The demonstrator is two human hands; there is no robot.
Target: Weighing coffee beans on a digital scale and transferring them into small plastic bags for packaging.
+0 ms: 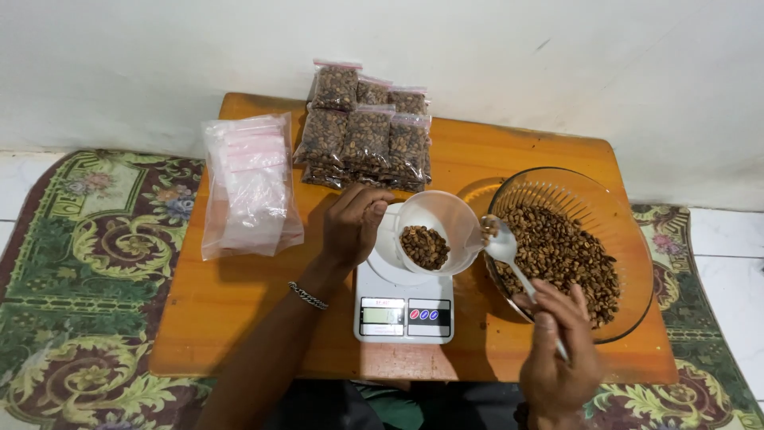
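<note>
My left hand (352, 221) grips the handle side of a white plastic cup (436, 231), tilted on a white digital kitchen scale (403, 309). Brown roasted beans (424, 246) lie inside the cup. My right hand (557, 358) holds a metal spoon (504, 249) whose bowl, carrying a few beans, hovers at the cup's rim. The spoon comes from a large clear glass bowl (613, 209) of the same brown beans (567, 259) on the right.
A low orange wooden table (231, 318) carries everything. A pack of empty clear zip bags (249, 185) lies at the left. Several filled bean bags (368, 135) are stacked at the back against a white wall. A patterned green rug (79, 279) surrounds the table.
</note>
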